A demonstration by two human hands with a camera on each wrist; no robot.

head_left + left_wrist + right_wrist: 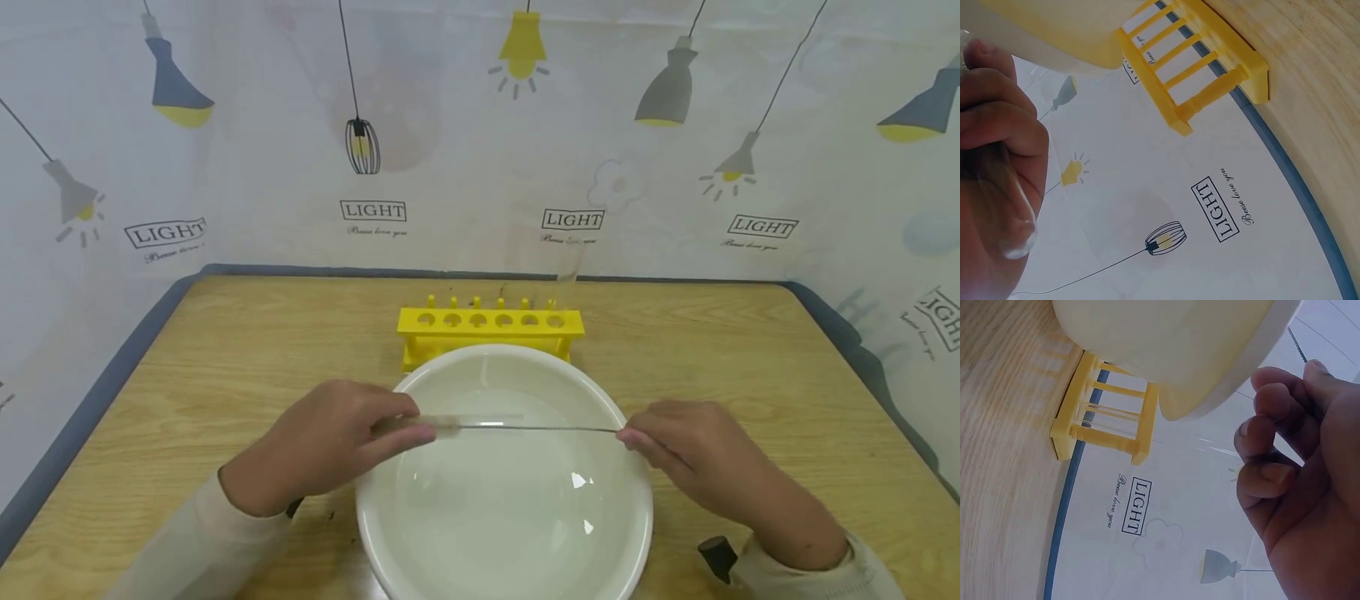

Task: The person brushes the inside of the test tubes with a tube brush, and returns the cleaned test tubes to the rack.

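Note:
Over the white basin [371, 521], which holds clear water, my left hand [330, 442] grips a glass test tube [491, 417] lying nearly level. Its rounded end [1019, 244] sticks out past my curled fingers in the left wrist view. A thin twisted wire handle [573, 429] of a test tube brush runs into the tube's mouth; the bristles show only as a pale blur near my left fingertips. My right hand [701, 454] pinches the far end of this wire between thumb and forefinger at the basin's right rim. The other right fingers are curled loosely.
Just behind the basin stands a yellow test tube rack [491, 322] with a row of holes and pegs. A second clear test tube [568, 275] stands upright in its right end. A white sheet printed with lamps [465, 167] hangs behind the wooden table [750, 358].

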